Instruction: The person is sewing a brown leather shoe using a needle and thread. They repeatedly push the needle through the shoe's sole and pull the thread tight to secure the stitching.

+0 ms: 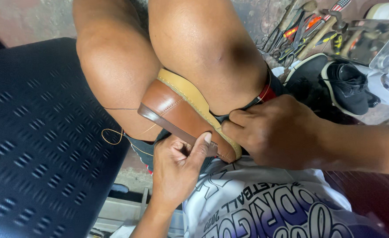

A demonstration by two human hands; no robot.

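Brown leather shoe w/ tan sole edge and dark outsole (177, 115) sits wedged between the person's bare knees, heel end toward the left knee, toe end down by the lap. Left hand (177, 169) is curled closed, thumb pressed flat against the shoe's dark outsole edge, fingers folded into the palm; can't tell if anything's pinched inside. Right hand (276, 132) is closed tight at the toe end, fingertips bunched on the tan sole edge, gripping there; anything thin in the pinch is hidden. Thin yellow thread (113, 135) loops off the shoe's heel side across the left leg. Dark blue perforated plastic seat (35, 132) on the left. Pile of hand tools, pliers and hammers (302, 31), top right, black sneaker (346, 86) just beside it.
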